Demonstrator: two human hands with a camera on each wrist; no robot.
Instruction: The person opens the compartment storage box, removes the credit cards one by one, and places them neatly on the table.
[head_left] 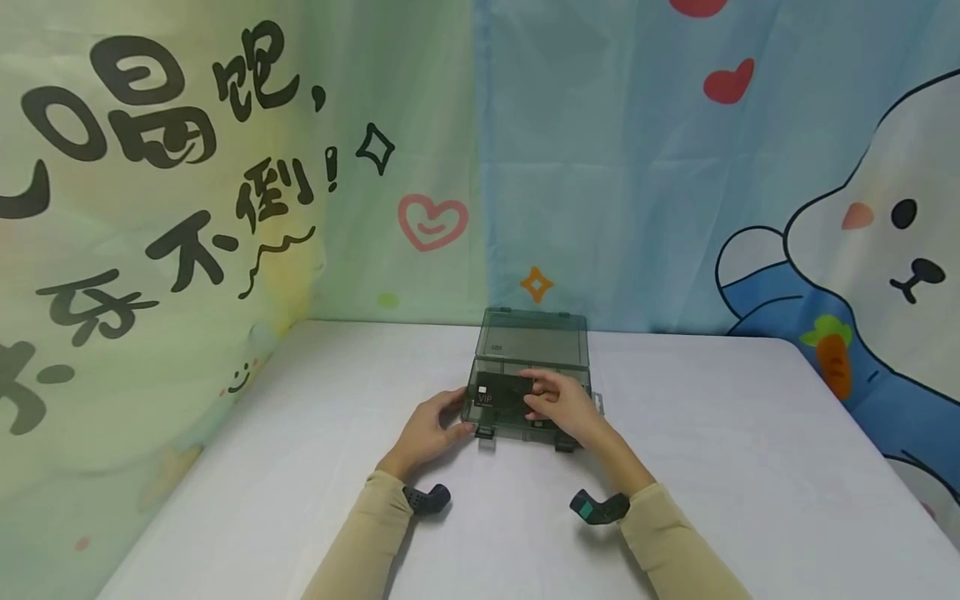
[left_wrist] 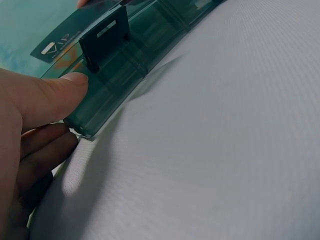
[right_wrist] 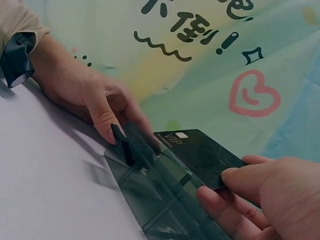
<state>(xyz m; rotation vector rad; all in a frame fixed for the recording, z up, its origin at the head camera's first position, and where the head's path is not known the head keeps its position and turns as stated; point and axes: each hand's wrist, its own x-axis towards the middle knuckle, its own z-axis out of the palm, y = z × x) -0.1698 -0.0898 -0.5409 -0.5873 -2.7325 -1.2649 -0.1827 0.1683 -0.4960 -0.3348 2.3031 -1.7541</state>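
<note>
A translucent dark green compartment box lies on the table, its lid raised at the back and its latches folded down at the front. My right hand pinches a black card marked VIP between thumb and fingers. In the right wrist view the card is tilted over the open compartments. My left hand grips the box at its front left corner. The left wrist view shows its thumb on the front wall near a latch, the other fingers around the corner.
The box stands on a white-covered table, near its back edge. Behind and to the left hangs a printed cloth with writing, hearts and a cartoon animal. Each wrist carries a small black device.
</note>
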